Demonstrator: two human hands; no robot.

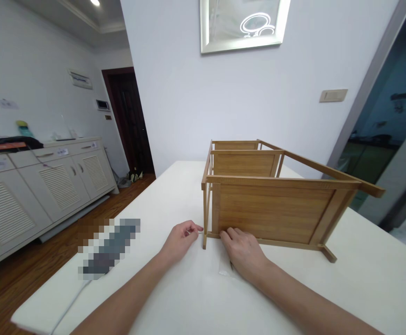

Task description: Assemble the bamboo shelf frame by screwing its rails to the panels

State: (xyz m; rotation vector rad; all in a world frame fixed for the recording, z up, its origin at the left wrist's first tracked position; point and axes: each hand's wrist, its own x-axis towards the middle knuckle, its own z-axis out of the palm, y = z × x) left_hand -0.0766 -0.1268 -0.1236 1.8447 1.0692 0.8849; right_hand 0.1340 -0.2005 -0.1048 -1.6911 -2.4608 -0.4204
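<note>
A wooden shelf rack (272, 209) lies on its side on the white table (175, 298), one panel facing me. At the outside of its near left post, my left hand (183, 237) is closed in a pinch. Something thin and pale shows between its fingertips and the post, too small to name. My right hand (242, 246) has its fingers bent over the rack's lower rail, just right of that post. Partly beneath this hand lies a small clear plastic bag (225, 267); a little dark object shows by it, mostly hidden.
Left on the table is a dark blurred-out device (110, 249) with a white cable (70, 304). A wall (175, 93) stands behind the table. White cabinets (63, 181) line the left side, and a doorway (380, 116) is at right.
</note>
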